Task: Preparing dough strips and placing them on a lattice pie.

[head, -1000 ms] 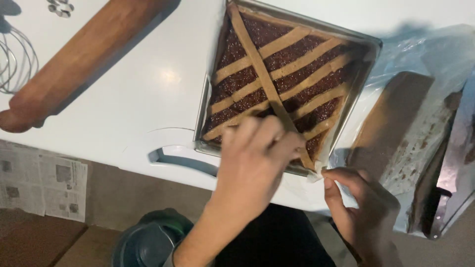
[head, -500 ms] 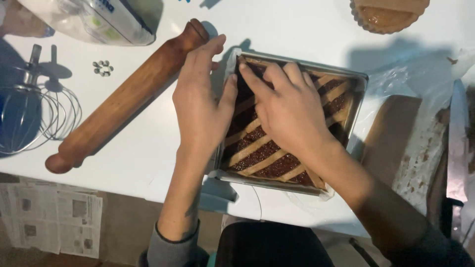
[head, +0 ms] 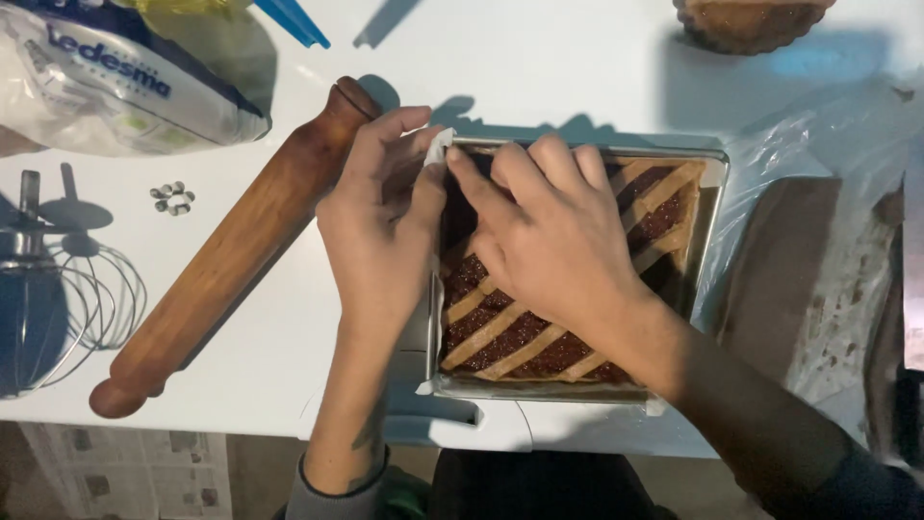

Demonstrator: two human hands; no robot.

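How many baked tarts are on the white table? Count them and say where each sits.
2. A square metal pan of lattice-topped jam tart lies under both hands, near the table's front edge. A round fluted tart sits at the far right edge, partly cut off; others may be out of view.

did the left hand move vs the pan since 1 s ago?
Yes. The left hand went from the pan's near edge to its far-left corner, now beside the rolling pin.

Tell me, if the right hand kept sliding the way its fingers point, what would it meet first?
Probably the left hand: the right hand lies over the lattice tart in the square metal pan, fingers pointing at the pan's far-left corner, where the left thumb already rests. Beyond lies the wooden rolling pin.
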